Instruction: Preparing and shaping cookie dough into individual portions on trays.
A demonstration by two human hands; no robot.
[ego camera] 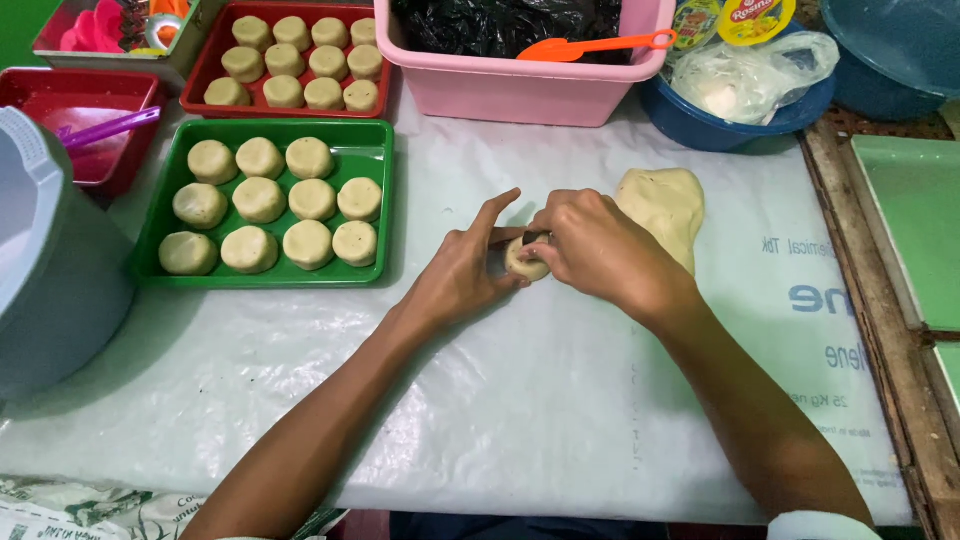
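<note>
Both hands meet over the middle of the table, which is covered by a white plastic sheet. Left hand cups a small round lump of pale dough from the side, forefinger stretched out and the other fingers curled against it. Right hand is closed over the top of the same lump, fingertips pinching at a dark bit at its crown; what that bit is cannot be told.

Just behind the right hand lies a larger slab of pale raw dough, touching the sheet. To the left, well apart, a green rectangular plastic tray holds eleven flat round dough pieces in rows. Behind it a red plastic tray carries more of them. A pink plastic tub stands at the back with black plastic inside and an orange plastic scoop across its rim. Beside it a blue round basin holds a clear plastic bag and a yellow-labelled packet. A grey plastic container stands at the far left. Faint blue print runs along the sheet's right edge.
</note>
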